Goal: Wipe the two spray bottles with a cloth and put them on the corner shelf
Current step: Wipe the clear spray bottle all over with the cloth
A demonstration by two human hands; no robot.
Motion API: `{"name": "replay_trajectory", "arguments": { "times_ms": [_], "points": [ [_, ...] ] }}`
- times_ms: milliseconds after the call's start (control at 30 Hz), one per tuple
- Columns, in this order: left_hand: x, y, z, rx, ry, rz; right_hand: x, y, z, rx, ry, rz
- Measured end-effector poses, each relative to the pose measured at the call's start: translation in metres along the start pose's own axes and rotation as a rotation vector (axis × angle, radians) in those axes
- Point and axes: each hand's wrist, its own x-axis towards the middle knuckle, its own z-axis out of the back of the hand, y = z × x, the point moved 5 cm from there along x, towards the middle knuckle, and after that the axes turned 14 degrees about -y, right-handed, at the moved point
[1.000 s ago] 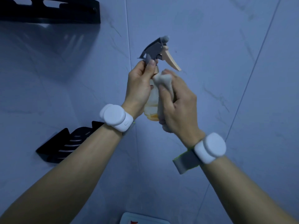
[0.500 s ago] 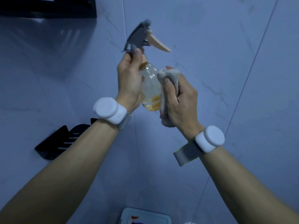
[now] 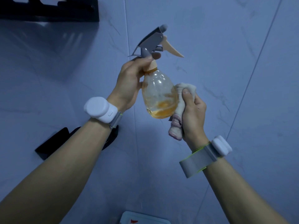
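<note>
A clear spray bottle [image 3: 157,92] with a little orange liquid, a grey spray head and a beige trigger is held upright in front of the tiled wall corner. My left hand [image 3: 130,80] grips its neck just under the spray head. My right hand [image 3: 193,113] is closed around a bunched pale cloth [image 3: 178,110], which presses against the bottle's lower right side. A black corner shelf [image 3: 53,143] sits low on the left, partly hidden by my left forearm. A second black shelf [image 3: 51,9] is at the top left. No second spray bottle is in view.
Pale marble-look tiles cover both walls, meeting at a vertical corner line behind the bottle. A light blue box [image 3: 145,219] with a red mark peeks in at the bottom edge. White trackers are strapped to both wrists.
The cloth hand slid from the bottle's front to its lower right side, uncovering the clear body. The bottle shifted slightly left and up, then settled back near the centre.
</note>
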Motion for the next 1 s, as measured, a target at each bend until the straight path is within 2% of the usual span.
{"name": "replay_trajectory", "arguments": {
  "times_ms": [67, 200, 367, 500, 600, 767, 833, 933, 1000],
  "points": [
    [0.002, -0.004, 0.002, -0.023, 0.051, -0.038, -0.001, 0.000, -0.001, 0.012, 0.042, -0.061],
    [0.000, -0.001, 0.000, -0.055, -0.069, -0.107, -0.001, -0.001, -0.003, -0.087, 0.120, -0.058],
    [-0.004, 0.008, 0.001, 0.013, -0.173, -0.116, 0.002, 0.032, -0.008, -0.217, 0.062, 0.377],
    [-0.008, 0.006, -0.010, 0.012, -0.187, -0.097, -0.018, 0.068, -0.036, -0.336, 0.187, 0.688],
    [-0.008, 0.005, -0.011, -0.085, -0.196, -0.038, -0.022, 0.064, -0.039, -0.352, 0.248, 0.833],
    [-0.009, 0.003, -0.002, -0.053, -0.287, -0.032, -0.038, 0.033, -0.027, -0.446, 0.284, 0.984],
    [-0.013, 0.006, -0.002, -0.054, -0.270, -0.019, -0.034, 0.036, -0.028, -0.432, 0.283, 0.950],
    [-0.017, 0.003, -0.005, -0.062, -0.232, -0.029, -0.020, 0.053, -0.037, -0.363, 0.265, 0.782],
    [-0.018, -0.004, -0.004, -0.126, -0.243, -0.056, -0.018, 0.058, -0.042, -0.352, 0.262, 0.763]
  ]
}}
